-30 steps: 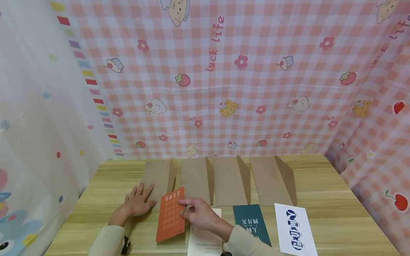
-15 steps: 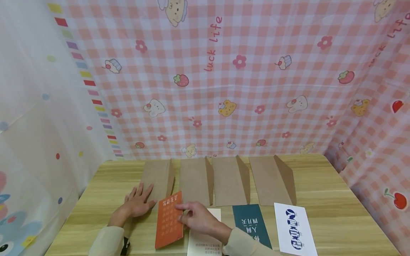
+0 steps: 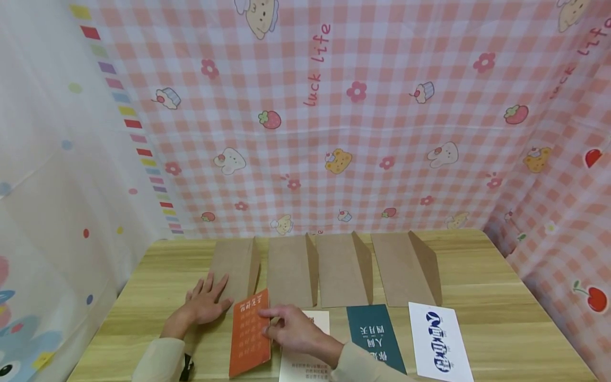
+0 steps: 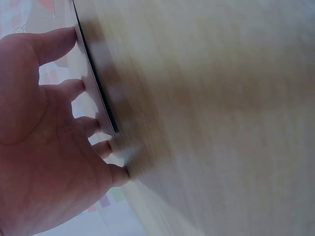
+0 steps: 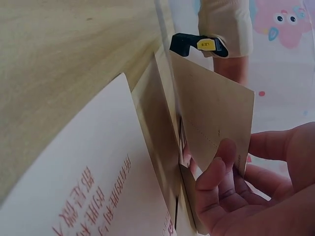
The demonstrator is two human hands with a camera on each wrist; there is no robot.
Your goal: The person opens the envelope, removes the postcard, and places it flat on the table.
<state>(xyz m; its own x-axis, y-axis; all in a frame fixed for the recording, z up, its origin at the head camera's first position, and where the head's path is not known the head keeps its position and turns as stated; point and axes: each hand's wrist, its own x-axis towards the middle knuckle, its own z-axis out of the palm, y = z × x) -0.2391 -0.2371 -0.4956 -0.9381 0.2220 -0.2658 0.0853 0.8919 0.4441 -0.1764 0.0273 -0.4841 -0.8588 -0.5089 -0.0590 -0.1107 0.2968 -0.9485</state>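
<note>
My right hand [image 3: 296, 329] pinches the right edge of an orange card [image 3: 248, 339] with pale printed writing. The card is tilted, with its near edge low over the table; the right wrist view shows its plain pale back [image 5: 211, 108]. With fingers spread, my left hand [image 3: 202, 305] rests on the lower left part of the leftmost brown envelope [image 3: 234, 260]. That envelope's flap [image 3: 255, 265] sticks up on its right side. In the left wrist view the left fingertips touch the envelope's edge. Under the right hand lies a cream card [image 3: 305, 366], partly covered by it.
Three more brown envelopes [image 3: 292, 270] [image 3: 339, 270] [image 3: 401, 270] stand in a row to the right, flaps raised. A dark green card [image 3: 372, 323] and a white card [image 3: 439, 345] with blue lettering lie in front. A checked cloth [image 3: 382, 132] hangs behind the wooden table [image 3: 506, 318].
The right hand has drawn the orange card slightly toward me and to the left. More of the cream card's far end now shows. The left hand stays where it was.
</note>
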